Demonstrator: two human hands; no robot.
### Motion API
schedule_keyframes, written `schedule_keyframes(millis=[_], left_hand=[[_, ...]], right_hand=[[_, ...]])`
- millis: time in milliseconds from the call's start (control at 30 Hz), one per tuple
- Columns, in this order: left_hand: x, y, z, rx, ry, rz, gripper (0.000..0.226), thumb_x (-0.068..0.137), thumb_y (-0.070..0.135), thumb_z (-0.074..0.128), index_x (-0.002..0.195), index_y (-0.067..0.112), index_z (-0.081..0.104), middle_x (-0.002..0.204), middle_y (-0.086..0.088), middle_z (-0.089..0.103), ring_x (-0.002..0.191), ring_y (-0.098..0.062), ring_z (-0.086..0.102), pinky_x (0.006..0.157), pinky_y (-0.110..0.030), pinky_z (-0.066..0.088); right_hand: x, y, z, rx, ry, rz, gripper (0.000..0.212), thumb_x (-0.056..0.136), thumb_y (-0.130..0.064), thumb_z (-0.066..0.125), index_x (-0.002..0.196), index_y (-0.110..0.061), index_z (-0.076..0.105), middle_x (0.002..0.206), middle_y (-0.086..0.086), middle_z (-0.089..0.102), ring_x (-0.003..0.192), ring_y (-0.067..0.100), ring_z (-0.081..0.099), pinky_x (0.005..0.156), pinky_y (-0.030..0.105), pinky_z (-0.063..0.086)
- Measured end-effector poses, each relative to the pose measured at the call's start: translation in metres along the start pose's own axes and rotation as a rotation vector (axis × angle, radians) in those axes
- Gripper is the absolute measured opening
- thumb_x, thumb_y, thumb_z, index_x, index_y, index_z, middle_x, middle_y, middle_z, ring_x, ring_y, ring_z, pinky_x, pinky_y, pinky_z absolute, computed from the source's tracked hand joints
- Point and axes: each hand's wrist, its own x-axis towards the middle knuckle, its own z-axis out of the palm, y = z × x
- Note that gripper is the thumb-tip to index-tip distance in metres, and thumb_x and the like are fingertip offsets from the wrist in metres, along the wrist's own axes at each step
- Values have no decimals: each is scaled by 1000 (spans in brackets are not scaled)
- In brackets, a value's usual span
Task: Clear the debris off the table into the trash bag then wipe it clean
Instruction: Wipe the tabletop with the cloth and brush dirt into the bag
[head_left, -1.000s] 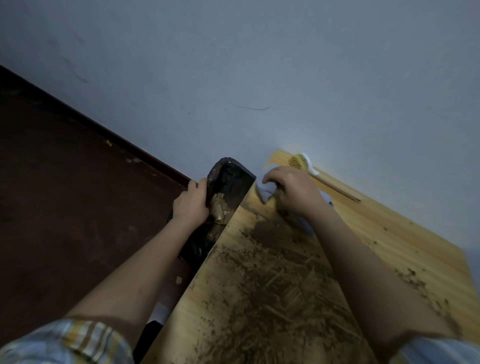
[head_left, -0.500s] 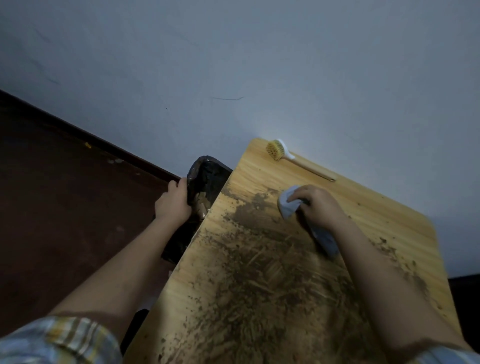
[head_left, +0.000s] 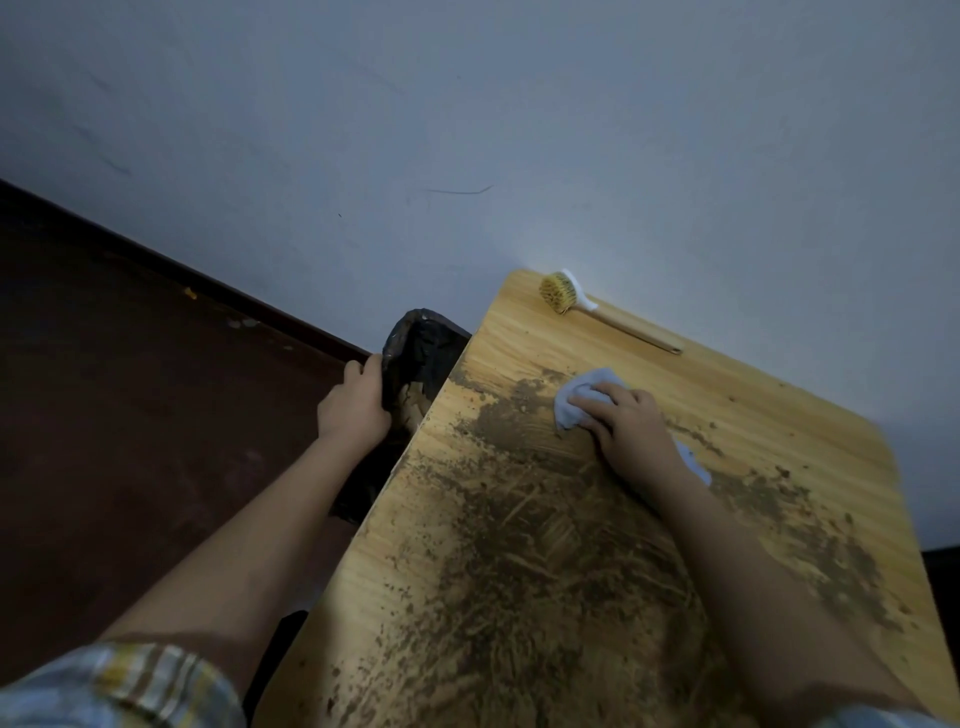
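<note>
Nearest you, thick brown debris covers the table on the near side of your right hand, thinning to scattered specks to that hand's right. The right hand presses a pale cloth flat on the wood, fingers bent over it and gripping it; part of the cloth trails out behind the wrist. Judged from this pose, the cloth serves as a scraper for pushing dirt leftward. Your left hand, off the table's left edge, clamps the rim of the black trash bag, holding its mouth open just below the edge, apparently to catch what is swept over. Beyond the right hand, near the wall, a scrubbing brush lies untouched on clean wood.
</note>
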Motion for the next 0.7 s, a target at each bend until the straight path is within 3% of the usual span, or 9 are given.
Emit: schedule_keyframes(millis=[200,367,700], left_hand=[[-4,-3,-2,11,0,-3,59,85,6,56,138,13,31,125,-16,40,96,-42,56,66,-38,36],[-6,-6,1,11,-3,-8,59,85,6,54,138,14,31,125,-15,40,97,-41,56,66,-38,37],[-11,-8,0,-10,-5,-31,61,86,8,54,140,16,28,128,-14,39,101,-41,55,69,-38,38]], right_hand=[[8,-5,-17,54,52,-84,34,99,-7,48,127,-17,63,134,8,55,115,34,44,96,41,34],[8,-27,-16,-21,-27,-181,36,100,-9,44,131,-20,60,138,4,51,117,30,43,94,35,34],[37,-82,-8,26,33,-222,36,98,-5,43,122,-20,66,132,5,54,113,30,46,94,37,35]])
